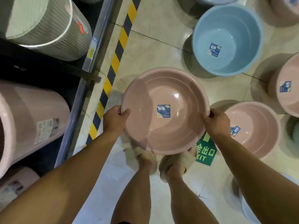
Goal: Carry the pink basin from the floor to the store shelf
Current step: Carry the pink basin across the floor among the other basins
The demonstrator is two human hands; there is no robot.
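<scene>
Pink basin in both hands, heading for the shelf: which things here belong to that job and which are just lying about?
Part of the job:
- pink basin
- left hand and right hand, gripping its rim
- store shelf

Just lying about:
- blue basin
- another pink basin on the floor
- green exit sign

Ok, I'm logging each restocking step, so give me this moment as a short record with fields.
held item: round pink plastic basin, blue label inside
left hand: grip on the rim's left edge
right hand: grip on the rim's right edge
basin position: lifted, above the person's sandalled feet
shelf: to the left, holding ribbed bins
floor nearby: round blue plastic basin, more pink basins
</scene>
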